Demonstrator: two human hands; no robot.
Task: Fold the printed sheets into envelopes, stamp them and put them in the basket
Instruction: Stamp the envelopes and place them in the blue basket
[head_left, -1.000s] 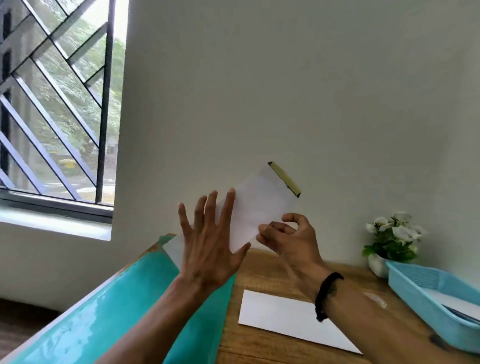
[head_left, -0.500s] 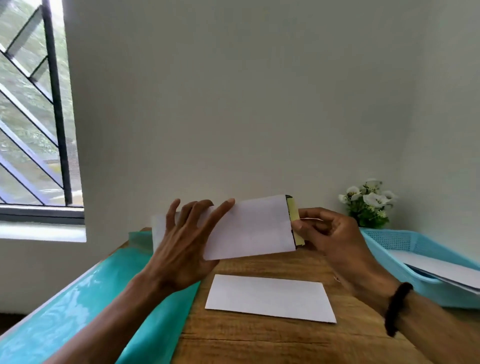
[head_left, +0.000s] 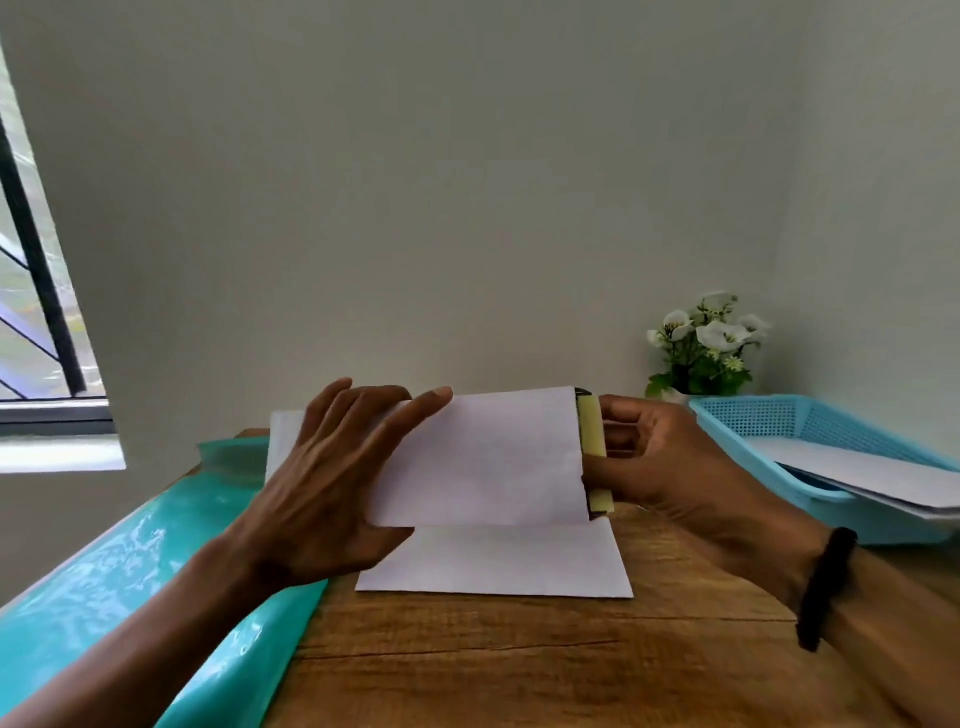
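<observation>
White envelope (head_left: 483, 457) is held above the wooden table (head_left: 519, 660), left hand (head_left: 332, 488) gripping one end, right hand (head_left: 670, 467) pinching the yellow-strip end. Its lower edge hides part of a sheet (head_left: 498, 566); the blue basket (head_left: 810, 452) is cut off at right.

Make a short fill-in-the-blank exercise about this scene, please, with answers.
1. The envelope is held by ____ hands.
2. The basket is coloured ____.
3. The flowers stand in the far ____ corner of the table.
4. A sheet lies flat ____ the envelope.

Answers: two; blue; right; below
</observation>
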